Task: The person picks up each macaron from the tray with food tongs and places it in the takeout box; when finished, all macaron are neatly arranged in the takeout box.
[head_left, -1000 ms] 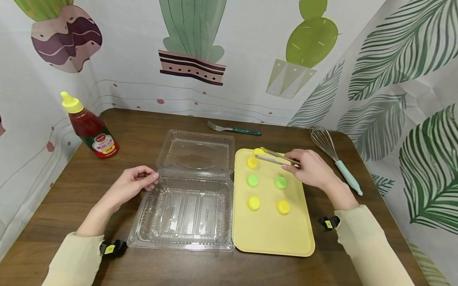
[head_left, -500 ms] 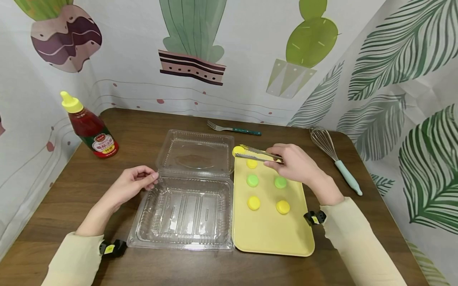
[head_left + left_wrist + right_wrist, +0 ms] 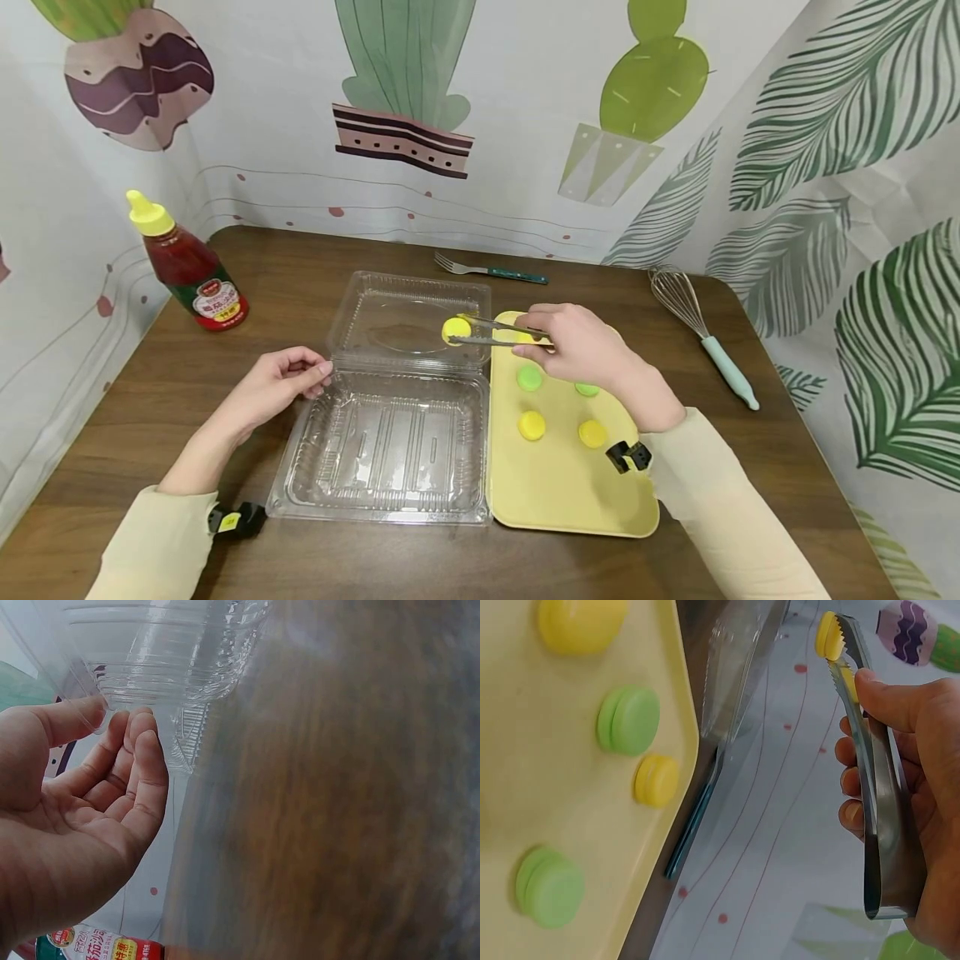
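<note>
Clear container (image 3: 390,454): unfolded left of the tray, lid (image 3: 397,302) laid back on the far side; steadying its rim lightly, without lifting, should stop it sliding.
Yellow tray (image 3: 570,500): close along the container's right side; best kept clear of sleeve and wrist.
Right hand (image 3: 581,346): curled round the tongs, well apart from the other hand; an even squeeze seems wise.
Left hand (image 3: 273,387): thumb and fingertips pinch the container's edge at the hinge's left end.
Metal tongs (image 3: 889,825): tips closed on one macaron; keeping them level should stop it slipping out.
Gripped macaron (image 3: 456,331): yellow, in the tips, above the lid's right part in the head view; height hard to judge, so a gentle approach to any surface suits it.
Green macarons (image 3: 529,377): two on the tray.
Yellow macarons (image 3: 532,425): three on the tray, one partly behind the tongs.
</note>
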`<state>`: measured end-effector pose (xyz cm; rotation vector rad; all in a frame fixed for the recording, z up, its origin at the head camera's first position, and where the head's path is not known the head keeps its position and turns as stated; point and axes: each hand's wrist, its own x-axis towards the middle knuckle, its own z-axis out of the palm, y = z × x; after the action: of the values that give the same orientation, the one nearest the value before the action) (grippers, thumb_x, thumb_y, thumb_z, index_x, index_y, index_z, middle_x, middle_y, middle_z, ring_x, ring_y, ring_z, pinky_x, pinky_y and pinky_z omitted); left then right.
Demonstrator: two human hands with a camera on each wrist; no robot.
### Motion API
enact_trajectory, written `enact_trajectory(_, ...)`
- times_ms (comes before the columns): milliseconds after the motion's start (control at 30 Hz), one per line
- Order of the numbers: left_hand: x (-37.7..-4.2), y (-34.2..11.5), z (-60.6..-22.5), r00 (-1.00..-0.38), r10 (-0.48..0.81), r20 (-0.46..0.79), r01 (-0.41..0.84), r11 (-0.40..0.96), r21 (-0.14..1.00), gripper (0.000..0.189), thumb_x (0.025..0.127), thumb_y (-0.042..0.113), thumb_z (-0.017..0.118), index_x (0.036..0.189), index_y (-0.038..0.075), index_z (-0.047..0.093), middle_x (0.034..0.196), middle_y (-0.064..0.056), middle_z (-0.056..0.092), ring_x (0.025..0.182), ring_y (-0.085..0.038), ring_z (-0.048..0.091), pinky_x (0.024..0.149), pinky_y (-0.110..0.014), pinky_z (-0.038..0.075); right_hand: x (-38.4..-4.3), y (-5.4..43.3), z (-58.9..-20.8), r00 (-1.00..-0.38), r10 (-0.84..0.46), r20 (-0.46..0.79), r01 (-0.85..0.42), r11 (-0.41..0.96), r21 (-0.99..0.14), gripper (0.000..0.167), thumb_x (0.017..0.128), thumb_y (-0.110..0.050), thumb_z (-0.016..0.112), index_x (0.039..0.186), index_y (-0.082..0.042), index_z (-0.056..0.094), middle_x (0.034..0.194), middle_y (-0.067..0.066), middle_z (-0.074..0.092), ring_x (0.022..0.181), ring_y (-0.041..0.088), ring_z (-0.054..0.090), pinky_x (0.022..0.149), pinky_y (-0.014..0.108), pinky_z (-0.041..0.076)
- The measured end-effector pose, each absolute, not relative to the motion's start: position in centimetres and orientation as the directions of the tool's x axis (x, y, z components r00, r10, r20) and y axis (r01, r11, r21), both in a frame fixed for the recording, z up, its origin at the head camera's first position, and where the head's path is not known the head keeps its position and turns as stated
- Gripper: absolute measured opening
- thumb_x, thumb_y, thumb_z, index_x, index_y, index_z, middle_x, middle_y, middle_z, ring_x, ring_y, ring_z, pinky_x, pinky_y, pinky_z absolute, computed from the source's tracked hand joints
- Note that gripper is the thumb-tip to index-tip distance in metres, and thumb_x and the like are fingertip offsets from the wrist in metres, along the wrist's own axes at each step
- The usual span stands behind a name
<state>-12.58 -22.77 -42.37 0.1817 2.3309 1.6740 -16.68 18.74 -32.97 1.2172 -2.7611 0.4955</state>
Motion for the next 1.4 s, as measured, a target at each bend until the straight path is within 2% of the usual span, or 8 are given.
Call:
enact_trajectory(200,-12.6,-22.8,-42.5,-0.957,0.255,-0.138,-0.05,0.322,0.945,0.029,0.102,0.017,0.06,0.108,-0.012,0.059,0.091,-0.012,0.068,0.076,-0.011,0.063,0.069,-0.027,0.055,-16.3,17.0,-33.0,-0.643,-0.735,0.214,-0.764,0.598,-0.244,0.018,0.092,-0.021,0.074,0.102,-0.007,0.071,0.084,-0.004,0.059,0.06,0.006,0.046,0.061,0.027,0.045)
enact_trajectory(467,-12.6,-22.8,-42.5,-0.958,0.251,-0.139,-0.052,0.326,0.944,0.029,0.102,0.017,0.06,0.108,-0.011,0.06,0.091,-0.012,0.068,0.076,-0.012,0.063,0.069,-0.027,0.055,-15.9,14.5,-33.0,-0.609,-0.774,0.174,-0.789,0.57,-0.23,0.03,0.093,-0.025,0.072,0.112,-0.001,0.072,0.101,0.003,0.068,0.075,0.013,0.061,0.076,0.031,0.052)
enact_trajectory(567,-12.6,-22.8,-42.5,-0.958,0.25,-0.142,-0.055,0.327,0.943,0.029,0.101,0.017,0.06,0.108,-0.011,0.06,0.091,-0.013,0.068,0.076,-0.012,0.063,0.069,-0.027,0.055,-15.8,13.6,-33.3,-0.589,-0.792,0.159,-0.803,0.552,-0.224,0.03,0.094,-0.026,0.072,0.111,-0.002,0.072,0.098,0.003,0.067,0.074,0.013,0.06,0.074,0.03,0.051)
enact_trajectory(767,-12.6,-22.8,-42.5,-0.958,0.251,-0.141,-0.054,0.325,0.944,0.029,0.101,0.017,0.061,0.108,-0.011,0.06,0.092,-0.014,0.067,0.077,-0.013,0.063,0.069,-0.028,0.055,-15.5,12.1,-34.0,-0.566,-0.815,0.128,-0.818,0.535,-0.212,0.033,0.095,-0.029,0.07,0.114,-0.002,0.072,0.092,0.001,0.065,0.063,0.006,0.049,0.068,0.028,0.05)
enact_trajectory(1233,-12.6,-22.9,-42.3,-0.957,0.25,-0.148,-0.055,0.344,0.937,0.028,0.101,0.017,0.061,0.109,-0.01,0.06,0.092,-0.015,0.067,0.078,-0.014,0.063,0.07,-0.028,0.055,-14.8,9.4,-36.0,-0.508,-0.859,0.065,-0.851,0.489,-0.19,0.033,0.095,-0.03,0.069,0.115,-0.004,0.072,0.09,0.0,0.065,0.066,0.007,0.051,0.069,0.027,0.051)
enact_trajectory(1400,-12.6,-22.9,-42.3,-0.957,0.25,-0.146,-0.054,0.344,0.938,0.029,0.101,0.018,0.061,0.109,-0.01,0.06,0.093,-0.015,0.067,0.078,-0.014,0.063,0.07,-0.028,0.055,-14.6,8.6,-36.6,-0.508,-0.861,0.026,-0.849,0.496,-0.179,0.033,0.095,-0.032,0.069,0.115,-0.006,0.072,0.101,0.001,0.069,0.076,0.009,0.061,0.077,0.03,0.054)
